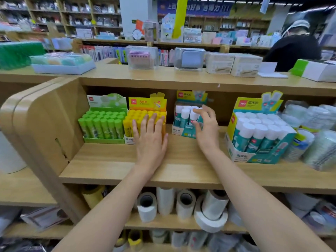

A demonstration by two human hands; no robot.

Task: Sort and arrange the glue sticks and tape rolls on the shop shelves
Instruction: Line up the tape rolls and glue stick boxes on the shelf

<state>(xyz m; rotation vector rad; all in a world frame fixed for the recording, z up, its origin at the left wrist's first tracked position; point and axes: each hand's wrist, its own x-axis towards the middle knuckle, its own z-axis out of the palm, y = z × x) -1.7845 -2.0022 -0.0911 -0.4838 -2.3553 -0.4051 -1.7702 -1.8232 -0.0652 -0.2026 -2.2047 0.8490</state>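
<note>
On the middle shelf [109,160] stand four display boxes of glue sticks: a green box [103,124] at the left, a yellow box [145,113] beside it, a small teal box [183,120] with white-capped sticks, and a larger teal box [260,135] to the right. My left hand [151,139] lies flat, fingers straight, against the front of the yellow box. My right hand [205,128] reaches the small teal box, its fingers spread and lightly curved over the right-hand sticks and the box's side. Wrapped tape rolls [312,139] are stacked at the far right.
Large white and clear tape rolls [183,204] fill the shelf below. The top counter [163,77] holds clear boxes and cartons. A person in black [292,50] stands at the back right. A rounded wooden end panel [40,120] closes the shelf's left side.
</note>
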